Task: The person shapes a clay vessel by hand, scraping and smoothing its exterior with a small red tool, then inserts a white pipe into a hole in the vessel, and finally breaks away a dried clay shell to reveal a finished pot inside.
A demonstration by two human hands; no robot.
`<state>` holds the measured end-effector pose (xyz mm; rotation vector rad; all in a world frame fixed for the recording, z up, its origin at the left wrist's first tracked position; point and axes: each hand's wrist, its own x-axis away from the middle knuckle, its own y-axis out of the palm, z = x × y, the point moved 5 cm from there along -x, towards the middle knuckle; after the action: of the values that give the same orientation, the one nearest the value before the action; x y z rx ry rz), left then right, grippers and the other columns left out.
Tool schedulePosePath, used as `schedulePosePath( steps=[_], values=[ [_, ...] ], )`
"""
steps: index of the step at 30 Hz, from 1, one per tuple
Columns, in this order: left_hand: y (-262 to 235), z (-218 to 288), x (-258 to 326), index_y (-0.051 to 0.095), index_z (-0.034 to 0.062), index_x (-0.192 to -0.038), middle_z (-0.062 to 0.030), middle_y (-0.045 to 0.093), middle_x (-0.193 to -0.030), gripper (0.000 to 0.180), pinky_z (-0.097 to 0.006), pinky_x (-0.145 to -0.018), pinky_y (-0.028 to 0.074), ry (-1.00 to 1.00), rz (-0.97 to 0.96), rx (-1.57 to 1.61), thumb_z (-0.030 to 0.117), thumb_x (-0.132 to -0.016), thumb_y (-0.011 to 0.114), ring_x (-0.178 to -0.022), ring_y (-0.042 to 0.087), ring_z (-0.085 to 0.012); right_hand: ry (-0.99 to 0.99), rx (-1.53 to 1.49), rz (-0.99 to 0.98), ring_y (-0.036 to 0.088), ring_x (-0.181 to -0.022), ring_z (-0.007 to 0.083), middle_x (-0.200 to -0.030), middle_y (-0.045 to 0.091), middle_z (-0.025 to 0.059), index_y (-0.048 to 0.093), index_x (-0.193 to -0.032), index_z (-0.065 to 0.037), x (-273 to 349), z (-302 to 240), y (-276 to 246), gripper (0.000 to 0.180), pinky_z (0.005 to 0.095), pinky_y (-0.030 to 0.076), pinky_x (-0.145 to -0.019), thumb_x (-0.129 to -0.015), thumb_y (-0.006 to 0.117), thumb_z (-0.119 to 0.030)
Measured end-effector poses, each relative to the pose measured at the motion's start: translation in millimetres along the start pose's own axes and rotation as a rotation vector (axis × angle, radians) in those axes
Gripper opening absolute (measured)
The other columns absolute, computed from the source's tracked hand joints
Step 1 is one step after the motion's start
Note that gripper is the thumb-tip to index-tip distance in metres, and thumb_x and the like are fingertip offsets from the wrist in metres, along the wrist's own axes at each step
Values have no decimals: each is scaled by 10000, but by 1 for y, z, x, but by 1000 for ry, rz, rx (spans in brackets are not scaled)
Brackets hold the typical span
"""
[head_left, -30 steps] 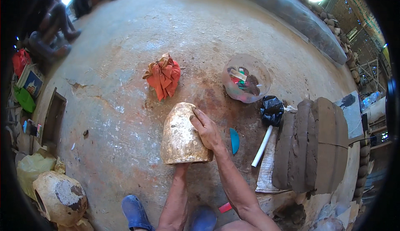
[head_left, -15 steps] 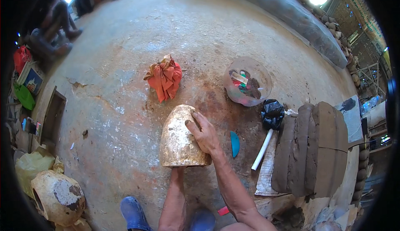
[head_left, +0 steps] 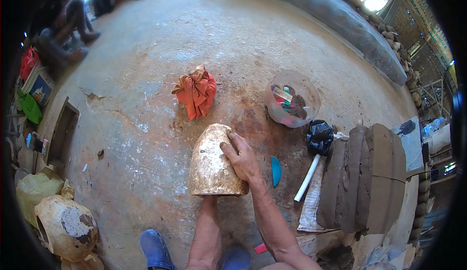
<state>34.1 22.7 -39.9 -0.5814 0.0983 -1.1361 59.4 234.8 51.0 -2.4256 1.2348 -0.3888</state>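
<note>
A pale, mottled, dome-shaped hollow form [head_left: 210, 165] is held in front of me, closed end away and open rim toward me. My right hand [head_left: 243, 162] grips its right side, thumb and fingers spread over the outer wall. From below, my left forearm [head_left: 206, 228] runs into the open rim, and the form hides my left hand. Beyond the form lies an orange-red cloth bundle [head_left: 196, 94], gathered at the top. To the right of my right hand is a teal half-moon scraper [head_left: 276, 171] on the floor.
A clear bowl [head_left: 314, 87] holds small tools and dark lumps. Right of me are a white tube [head_left: 307, 178], a black plastic bag [head_left: 319, 136] and stacked grey-brown clay slabs [head_left: 379, 182]. A rounded pale vessel [head_left: 73, 233] lies lower left. Another person [head_left: 61, 31] sits far left.
My hands keep the same hold on the form. The whole scene has shifted slightly in the picture; nothing has been taken up or let go.
</note>
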Motion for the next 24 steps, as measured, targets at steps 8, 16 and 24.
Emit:
schedulePosePath(
  steps=[8, 16, 24],
  values=[
    [-4, -3, -2, 631, 70, -1398, -162, 642, -1388, 383, -451, -1114, 449, 11, -6, -30, 218, -1049, 572, -1296, 599, -318, 44, -142, 71, 538, -1391, 411, -1433, 583, 295, 553, -1465, 67, 9, 5, -10, 712, 437, 391, -1189, -976, 679, -435],
    [-4, 4, -8, 625, 76, -1412, -166, 632, -1416, 396, -458, -1134, 438, 47, -21, -61, 223, -1049, 560, -1319, 589, -327, 46, -282, 251, 534, -1363, 426, -1431, 554, 292, 523, -1503, 31, 32, 35, -9, 678, 459, 383, -1182, -993, 642, -398],
    [6, 3, -12, 620, 83, -1426, -169, 621, -1443, 409, -465, -1154, 426, 114, -31, -121, 228, -1050, 547, -1342, 578, -337, 94, -144, 235, 552, -1335, 413, -1414, 577, 291, 541, -1476, 46, 32, 19, -13, 681, 461, 396, -1161, -975, 654, -402]
  ],
)
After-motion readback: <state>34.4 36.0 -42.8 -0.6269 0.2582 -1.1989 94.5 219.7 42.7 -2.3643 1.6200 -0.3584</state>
